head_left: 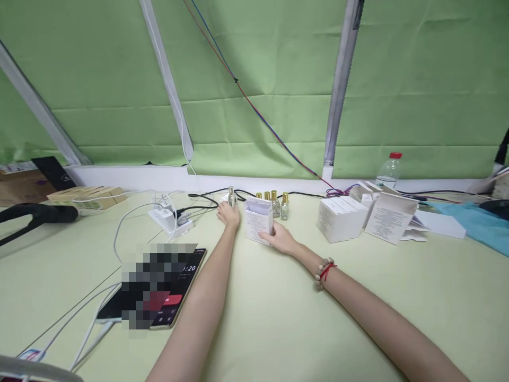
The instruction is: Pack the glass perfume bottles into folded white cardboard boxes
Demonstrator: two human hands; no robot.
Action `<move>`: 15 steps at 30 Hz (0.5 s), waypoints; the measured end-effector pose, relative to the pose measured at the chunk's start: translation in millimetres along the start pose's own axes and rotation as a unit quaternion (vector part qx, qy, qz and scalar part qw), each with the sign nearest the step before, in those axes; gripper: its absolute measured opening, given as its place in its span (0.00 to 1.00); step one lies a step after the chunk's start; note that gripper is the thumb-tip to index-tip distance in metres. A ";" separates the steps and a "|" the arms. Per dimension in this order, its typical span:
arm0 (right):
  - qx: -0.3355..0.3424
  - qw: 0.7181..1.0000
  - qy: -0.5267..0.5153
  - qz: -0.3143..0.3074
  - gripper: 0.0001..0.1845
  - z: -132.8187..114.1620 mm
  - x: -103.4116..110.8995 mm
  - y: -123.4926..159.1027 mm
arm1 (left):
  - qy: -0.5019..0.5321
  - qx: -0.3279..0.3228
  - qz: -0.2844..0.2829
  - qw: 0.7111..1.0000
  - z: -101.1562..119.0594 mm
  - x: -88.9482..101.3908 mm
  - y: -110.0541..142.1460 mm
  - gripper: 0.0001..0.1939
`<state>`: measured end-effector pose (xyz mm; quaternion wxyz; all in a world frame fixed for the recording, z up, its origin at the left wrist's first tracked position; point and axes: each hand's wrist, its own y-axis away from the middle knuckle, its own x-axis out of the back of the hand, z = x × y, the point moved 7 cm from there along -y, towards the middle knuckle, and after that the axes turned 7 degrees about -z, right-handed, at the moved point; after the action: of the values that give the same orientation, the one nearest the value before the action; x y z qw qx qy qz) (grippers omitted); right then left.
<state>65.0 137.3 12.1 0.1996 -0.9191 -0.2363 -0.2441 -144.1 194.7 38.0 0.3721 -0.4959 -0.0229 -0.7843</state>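
Observation:
My left hand (pixel 229 216) reaches far across the pale green table and is closed round a small clear glass bottle (pixel 232 197) that stands upright. Just to its right, my right hand (pixel 279 237) grips the lower side of a small white box (pixel 259 219) whose top is open. A beaded bracelet with a red cord sits on my right wrist. Behind the box stand several small glass bottles with gold caps (pixel 275 202) in a short row.
More white boxes (pixel 342 217) and an open carton (pixel 390 216) lie to the right, with a plastic water bottle (pixel 388 170) behind them. A phone (pixel 159 289), cables and a white power strip (pixel 170 219) lie at the left. Green fabric covers the back wall.

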 end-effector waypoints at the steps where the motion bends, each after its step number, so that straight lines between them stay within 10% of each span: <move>1: 0.001 1.000 0.002 -0.001 0.26 -0.6 -0.2 -0.1 | -0.009 -0.012 0.001 1.000 3.0 1.2 3.7 0.17; 15: -0.010 1.000 -0.015 0.009 0.26 7.7 -2.6 -5.5 | -0.088 -0.182 -0.037 0.979 26.8 8.2 40.6 0.14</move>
<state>62.8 144.6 5.9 0.1887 -0.9267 -0.2286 -0.2309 -101.0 171.7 44.6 0.2430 -0.6211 0.0694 -0.7419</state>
